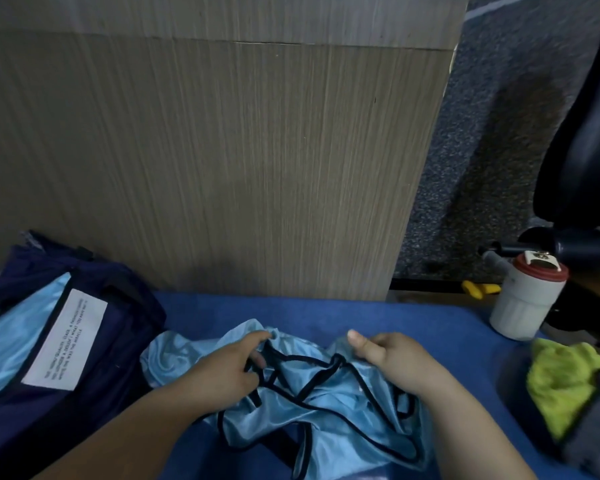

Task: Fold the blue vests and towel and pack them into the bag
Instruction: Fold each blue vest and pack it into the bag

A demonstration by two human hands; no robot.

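Both hands pinch a crumpled light-blue vest [312,403] on the blue desk [413,317]: left hand [229,368] and right hand [392,362] closed on fabric; navy bag [118,327] lies just left.

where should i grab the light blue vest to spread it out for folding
Grip the light blue vest at its black-trimmed shoulder straps near the far edge, one per hand, coming from above. It lies crumpled on the blue mat, and the trim marks the openings.

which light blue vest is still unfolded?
The crumpled vest on the blue mat, held by both hands; the other light blue fabric lies flat in the navy bag.
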